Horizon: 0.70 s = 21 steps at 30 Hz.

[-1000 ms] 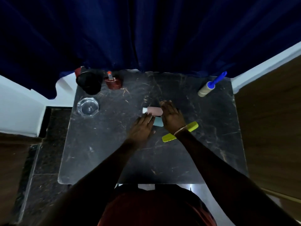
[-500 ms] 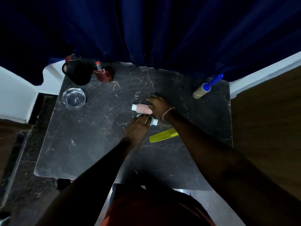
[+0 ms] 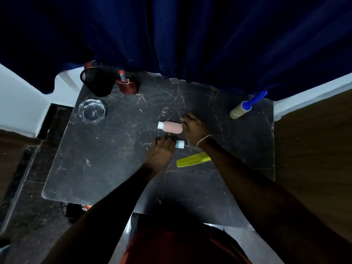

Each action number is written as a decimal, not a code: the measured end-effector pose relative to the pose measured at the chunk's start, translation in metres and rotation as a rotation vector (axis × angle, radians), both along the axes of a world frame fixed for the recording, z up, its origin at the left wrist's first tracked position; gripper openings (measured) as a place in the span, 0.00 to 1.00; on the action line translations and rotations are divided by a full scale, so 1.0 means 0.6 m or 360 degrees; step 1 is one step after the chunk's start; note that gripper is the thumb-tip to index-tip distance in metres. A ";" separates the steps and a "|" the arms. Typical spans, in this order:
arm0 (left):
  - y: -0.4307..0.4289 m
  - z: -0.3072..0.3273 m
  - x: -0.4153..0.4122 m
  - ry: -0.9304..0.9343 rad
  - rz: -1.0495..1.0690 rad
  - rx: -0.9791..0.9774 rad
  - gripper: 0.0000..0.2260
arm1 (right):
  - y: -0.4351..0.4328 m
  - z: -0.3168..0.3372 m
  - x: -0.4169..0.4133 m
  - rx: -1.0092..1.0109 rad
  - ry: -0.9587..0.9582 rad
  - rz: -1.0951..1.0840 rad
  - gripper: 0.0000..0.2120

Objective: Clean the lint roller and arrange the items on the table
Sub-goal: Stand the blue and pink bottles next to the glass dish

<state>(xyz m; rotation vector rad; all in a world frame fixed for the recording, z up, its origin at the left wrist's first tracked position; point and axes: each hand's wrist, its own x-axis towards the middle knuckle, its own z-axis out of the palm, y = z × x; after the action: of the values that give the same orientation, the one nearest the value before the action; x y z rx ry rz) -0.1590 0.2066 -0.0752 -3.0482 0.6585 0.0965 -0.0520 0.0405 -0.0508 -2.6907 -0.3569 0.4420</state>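
Both hands rest mid-desk (image 3: pixel 114 168): right hand (image 3: pixel 194 130) with fingers around the pink bottle (image 3: pixel 171 127), left hand (image 3: pixel 162 151) flat over a pale blue bottle (image 3: pixel 180 144) — grip unclear. Lint roller (image 3: pixel 242 109) lies far right, well apart.

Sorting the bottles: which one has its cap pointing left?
The pink bottle, by the right hand; its white cap points left. The teal bottle's pale end points right.

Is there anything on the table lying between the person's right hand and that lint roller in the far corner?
Nothing visible does. The right hand rests against the pink bottle mid-table, and the lint roller lies at the far right corner. Only bare dark table shows between them. The yellow comb lies nearer the person, off that path.
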 end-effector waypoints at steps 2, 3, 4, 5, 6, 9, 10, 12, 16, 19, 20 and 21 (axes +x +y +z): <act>0.010 0.003 0.001 -0.0116 0.0024 -0.0102 0.18 | 0.009 0.001 -0.006 0.0111 0.0141 -0.0081 0.12; 0.017 0.007 0.002 -0.0153 0.0039 -0.0143 0.17 | 0.016 0.001 -0.010 0.0181 0.0223 -0.0120 0.11; 0.024 0.012 0.003 -0.0186 0.0067 -0.0166 0.18 | 0.024 0.001 -0.014 0.0244 0.0320 -0.0159 0.12; 0.033 0.018 0.005 -0.0207 0.0099 -0.0180 0.19 | 0.034 0.002 -0.019 0.0313 0.0438 -0.0204 0.14; 0.043 0.024 0.007 -0.0217 0.0122 -0.0208 0.19 | 0.046 0.005 -0.025 0.0390 0.0596 -0.0297 0.16; 0.075 0.043 0.012 -0.0217 0.0134 -0.0297 0.20 | 0.078 0.020 -0.032 0.0832 0.1161 -0.0686 0.19; 0.088 0.047 0.015 -0.0214 0.0123 -0.0332 0.20 | 0.085 0.023 -0.029 0.0985 0.1266 -0.0755 0.20; 0.113 0.052 0.021 -0.0196 0.0133 -0.0406 0.21 | 0.099 0.028 -0.022 0.1234 0.1397 -0.0813 0.19; 0.171 0.063 0.031 -0.0165 0.0194 -0.0471 0.23 | 0.135 0.038 -0.015 0.1485 0.1523 -0.0754 0.13; 0.206 0.068 0.036 -0.0137 0.0386 -0.0590 0.26 | 0.167 0.044 -0.004 0.1561 0.1535 -0.0702 0.17; 0.218 0.068 0.037 -0.0161 0.0506 -0.0672 0.26 | 0.179 0.045 0.001 0.1549 0.1505 -0.0693 0.18; 0.232 0.067 0.041 -0.0193 0.0622 -0.0784 0.26 | 0.193 0.045 0.005 0.1542 0.1472 -0.0691 0.18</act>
<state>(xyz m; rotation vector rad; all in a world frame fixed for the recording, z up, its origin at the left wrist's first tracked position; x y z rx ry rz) -0.1346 0.3457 -0.0348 -3.5724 0.0719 -0.2860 -0.0493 0.1561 -0.0239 -1.3644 0.2419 0.9789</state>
